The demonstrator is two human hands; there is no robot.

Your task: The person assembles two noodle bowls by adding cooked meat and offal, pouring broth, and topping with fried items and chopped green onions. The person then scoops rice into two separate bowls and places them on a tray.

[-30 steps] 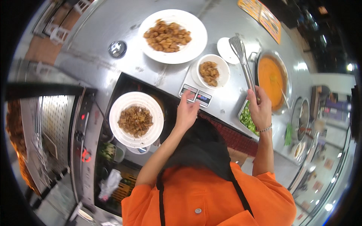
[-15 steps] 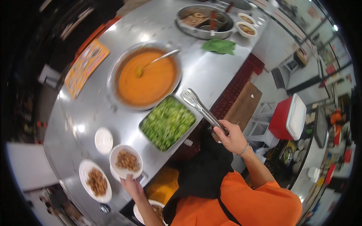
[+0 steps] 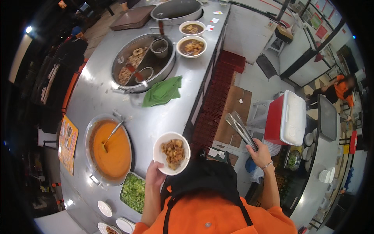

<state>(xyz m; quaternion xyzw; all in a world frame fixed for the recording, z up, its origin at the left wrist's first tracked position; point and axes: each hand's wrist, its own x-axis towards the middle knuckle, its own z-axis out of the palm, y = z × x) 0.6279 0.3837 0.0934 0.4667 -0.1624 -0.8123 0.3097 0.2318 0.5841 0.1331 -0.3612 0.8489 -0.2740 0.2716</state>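
— What does the kitchen show, from the biggest thing down?

— A long stainless-steel counter [image 3: 163, 113] curves through the frame, scuffed and gleaming under overhead light, beside a pale tiled floor with dark red crates [image 3: 218, 105] laid along its edge. On the steel sit a round pan of orange sauce [image 3: 111, 150] with a ladle [image 3: 111, 134] resting in it, a wide metal basin [image 3: 142, 62] of pale sliced pieces in dark broth, a rectangular tray of chopped greens [image 3: 133, 191] and a crumpled green cloth [image 3: 163, 91].

— And the hands?

— The left hand [image 3: 155, 175] grips a white bowl [image 3: 171, 153] of brown fried pieces from below, fingers curled under the rim, holding it in the air above the counter's near edge. The right hand [image 3: 260, 153] is closed round the handles of metal tongs [image 3: 240, 129], which point away over the floor.

— Anything unclear?

— A red cooler with a white lid [image 3: 287, 119] stands at right. Two smaller bowls [image 3: 191, 38] hold what may be stewed tofu; the fisheye rim blurs them. Small white dishes at the bottom edge are cut off.
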